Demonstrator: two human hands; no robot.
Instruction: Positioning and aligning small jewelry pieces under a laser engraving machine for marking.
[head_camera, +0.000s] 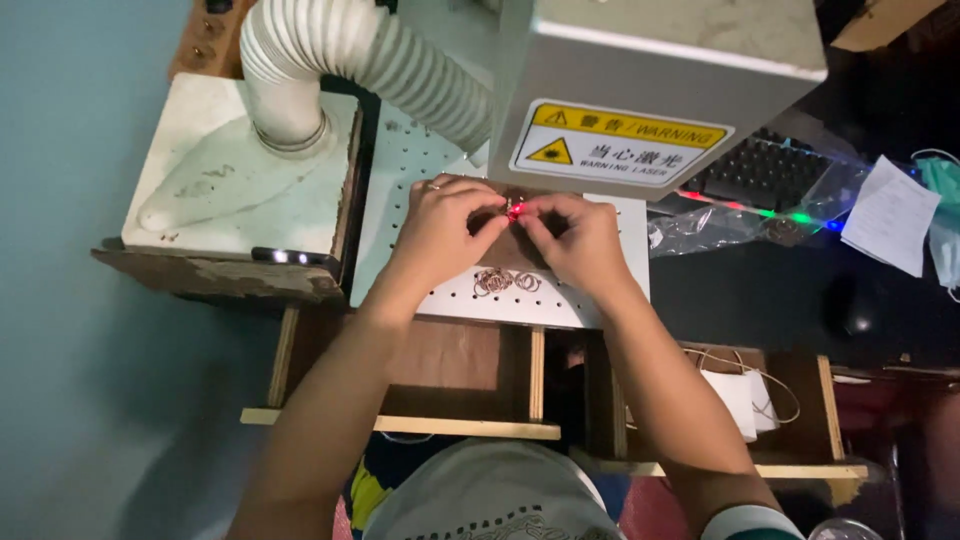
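Note:
My left hand (440, 228) and my right hand (578, 236) meet under a grey machine head (650, 80) with a yellow warning label. Together their fingertips pinch a small metal ring (514, 209), lit by a red spot of light. Both hands hover over a white perforated work plate (560, 300). A small pile of thin wire rings (505, 281) lies on the plate just in front of the hands.
A white ribbed hose (400, 70) runs from a white box (240, 175) at left. A black keyboard (765, 172) under plastic wrap, papers (890, 215) and a dark mouse (850, 305) sit at right. Wooden shelving (460, 375) lies below the plate.

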